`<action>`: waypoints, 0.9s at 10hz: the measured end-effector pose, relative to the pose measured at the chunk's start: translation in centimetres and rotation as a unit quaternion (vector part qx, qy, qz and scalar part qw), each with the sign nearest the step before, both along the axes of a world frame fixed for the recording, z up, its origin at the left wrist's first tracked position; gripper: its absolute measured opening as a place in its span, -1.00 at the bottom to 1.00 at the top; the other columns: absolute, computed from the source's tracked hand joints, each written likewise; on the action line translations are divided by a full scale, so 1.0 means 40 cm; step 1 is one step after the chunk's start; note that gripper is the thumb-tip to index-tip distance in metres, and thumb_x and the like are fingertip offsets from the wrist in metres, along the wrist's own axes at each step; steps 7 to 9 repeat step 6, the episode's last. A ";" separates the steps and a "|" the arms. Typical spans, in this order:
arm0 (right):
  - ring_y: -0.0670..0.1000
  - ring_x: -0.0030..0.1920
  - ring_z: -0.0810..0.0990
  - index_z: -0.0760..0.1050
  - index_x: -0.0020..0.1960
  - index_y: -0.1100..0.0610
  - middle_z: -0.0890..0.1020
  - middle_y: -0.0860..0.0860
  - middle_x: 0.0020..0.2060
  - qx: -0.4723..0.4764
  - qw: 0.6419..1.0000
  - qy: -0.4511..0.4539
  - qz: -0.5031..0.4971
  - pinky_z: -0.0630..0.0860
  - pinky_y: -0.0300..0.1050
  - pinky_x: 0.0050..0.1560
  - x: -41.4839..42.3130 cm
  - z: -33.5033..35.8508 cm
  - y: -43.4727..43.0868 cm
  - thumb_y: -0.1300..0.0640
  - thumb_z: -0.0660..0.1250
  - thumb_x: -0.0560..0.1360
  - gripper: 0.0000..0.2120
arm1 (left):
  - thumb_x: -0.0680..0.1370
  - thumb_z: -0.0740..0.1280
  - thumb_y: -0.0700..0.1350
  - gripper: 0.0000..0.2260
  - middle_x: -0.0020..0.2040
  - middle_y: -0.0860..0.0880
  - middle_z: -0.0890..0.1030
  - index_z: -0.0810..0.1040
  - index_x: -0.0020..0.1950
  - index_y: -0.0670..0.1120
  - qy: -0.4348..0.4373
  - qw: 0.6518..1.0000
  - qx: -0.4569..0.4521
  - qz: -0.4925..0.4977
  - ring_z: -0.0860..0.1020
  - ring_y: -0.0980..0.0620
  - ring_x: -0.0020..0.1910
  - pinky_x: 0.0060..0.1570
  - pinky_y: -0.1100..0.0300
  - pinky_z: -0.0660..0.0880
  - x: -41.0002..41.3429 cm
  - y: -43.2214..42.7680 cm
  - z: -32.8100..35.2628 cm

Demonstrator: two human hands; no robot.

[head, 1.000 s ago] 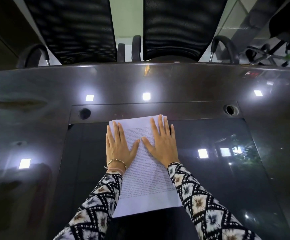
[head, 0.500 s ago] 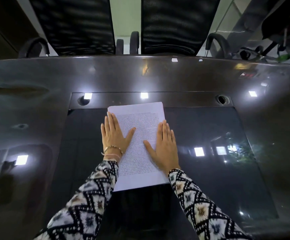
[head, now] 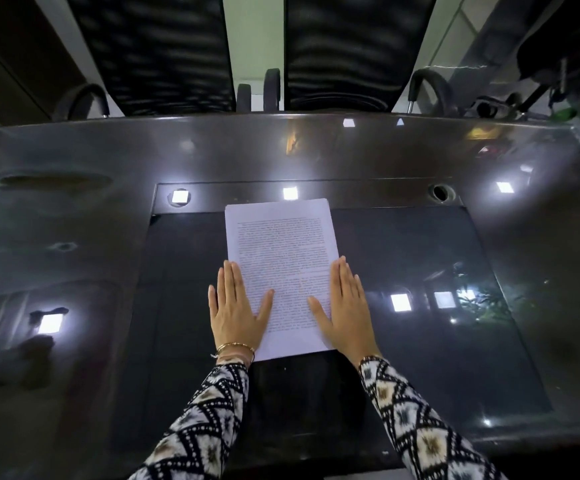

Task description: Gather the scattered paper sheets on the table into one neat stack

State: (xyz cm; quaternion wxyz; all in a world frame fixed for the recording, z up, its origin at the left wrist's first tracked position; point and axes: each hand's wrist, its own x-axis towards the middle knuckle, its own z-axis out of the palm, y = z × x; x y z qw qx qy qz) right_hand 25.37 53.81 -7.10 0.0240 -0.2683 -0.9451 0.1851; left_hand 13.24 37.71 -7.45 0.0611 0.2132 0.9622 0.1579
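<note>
Table [head: 73, 209], dark, glossy: spanning the view.
Mesh office chairs [head: 156, 50], two: standing at its far edge.
Black inset panel [head: 420, 271]: lying mid-table.
Paper stack [head: 281, 251], printed, edges squared: lying on the panel, its far end reaching past the panel's far edge.
Left hand [head: 234, 313]: pressing flat along the stack's left edge, fingers straight and together, thumb spreading onto the page.
Right hand [head: 347, 313]: mirroring this along the right edge.
Gold bracelet [head: 234, 347]: circling the left wrist.
</note>
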 end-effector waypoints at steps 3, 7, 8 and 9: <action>-0.10 0.58 -0.14 -0.21 0.59 0.11 -0.12 -0.01 0.59 0.021 1.000 0.009 -0.016 -0.15 -0.08 0.57 0.026 -0.021 -0.004 -0.22 -0.01 0.62 -0.28 | 0.52 -0.06 0.35 -0.22 0.57 -0.05 -0.01 -0.09 0.56 -0.14 0.006 1.000 0.004 -0.006 -0.02 0.03 0.55 0.52 0.03 -0.10 -0.006 -0.004 -0.010; 0.03 0.58 -0.09 -0.20 0.59 0.18 -0.13 0.09 0.59 -0.108 0.985 -0.134 0.002 -0.05 0.00 0.55 -0.001 0.119 0.032 -0.24 0.00 0.61 -0.24 | 0.55 -0.03 0.28 -0.26 0.57 -0.07 -0.09 -0.15 0.55 -0.15 -0.095 0.992 -0.010 -0.082 0.00 -0.03 0.55 0.50 -0.04 0.02 -0.042 -0.040 0.074; 0.03 0.58 -0.09 -0.20 0.59 0.18 -0.13 0.09 0.59 -0.108 0.985 -0.134 0.002 -0.05 0.00 0.55 -0.001 0.119 0.032 -0.24 0.00 0.61 -0.24 | 0.55 -0.03 0.28 -0.26 0.57 -0.07 -0.09 -0.15 0.55 -0.15 -0.095 0.992 -0.010 -0.082 0.00 -0.03 0.55 0.50 -0.04 0.02 -0.042 -0.040 0.074; 0.03 0.58 -0.09 -0.20 0.59 0.18 -0.13 0.09 0.59 -0.108 0.985 -0.134 0.002 -0.05 0.00 0.55 -0.001 0.119 0.032 -0.24 0.00 0.61 -0.24 | 0.55 -0.03 0.28 -0.26 0.57 -0.07 -0.09 -0.15 0.55 -0.15 -0.095 0.992 -0.010 -0.082 0.00 -0.03 0.55 0.50 -0.04 0.02 -0.042 -0.040 0.074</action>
